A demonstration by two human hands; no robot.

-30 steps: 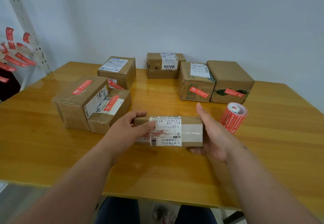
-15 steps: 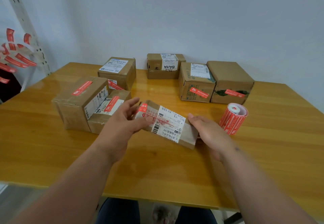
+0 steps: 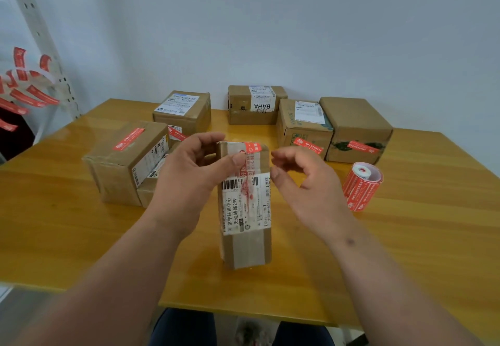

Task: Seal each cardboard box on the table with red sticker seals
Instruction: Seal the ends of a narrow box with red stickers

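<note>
On the table [image 3: 405, 210]:
Left hand [image 3: 186, 180]: fingers hold the tall box [image 3: 244, 210].
Right hand [image 3: 305, 183]: fingers loose, holding nothing.

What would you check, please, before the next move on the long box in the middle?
1. Long box lies flat on the table: ok.
2. Left hand steadies it, thumb on top: ok.
3. Red seal wraps the far top edge: ok.
4. Seal pressed fully flat: cannot tell.
5. Right hand free, holding nothing: ok.
6. Sticker roll beside the right hand: ok.
</note>
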